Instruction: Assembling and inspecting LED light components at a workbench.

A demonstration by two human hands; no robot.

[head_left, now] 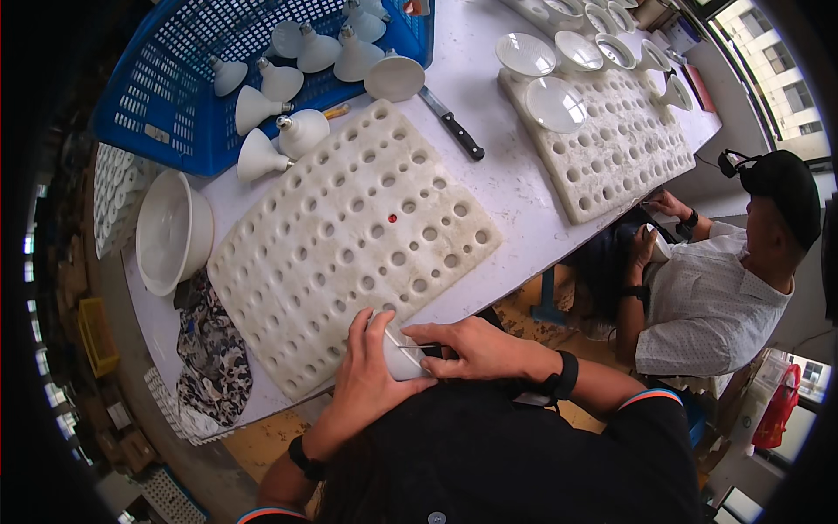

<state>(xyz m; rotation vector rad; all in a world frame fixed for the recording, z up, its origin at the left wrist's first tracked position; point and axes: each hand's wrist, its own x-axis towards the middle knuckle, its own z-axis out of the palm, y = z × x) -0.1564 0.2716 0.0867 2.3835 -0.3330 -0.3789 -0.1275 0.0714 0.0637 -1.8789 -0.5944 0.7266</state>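
Observation:
At the table's near edge, my left hand (356, 377) wraps round a white lamp housing (399, 360) and holds it tilted. My right hand (482, 349) grips a knife-like tool (443, 351) with a dark handle. Its thin metal blade touches the housing near the rim, though the tip is hard to make out. Just beyond my hands lies a thick white foam board (415, 199) full of round holes, with a small red piece (393, 218) on it. Another knife (456, 127) with a black handle rests on the table past the board.
White reflector bulbs (319, 52) lie in and beside a blue basket (166, 144). At left stand a white tub (192, 223) and a camouflage cloth (214, 354). A second holed board (602, 148) carries clear-faced lamps (557, 105). On the right a seated person (720, 288) handles a white piece.

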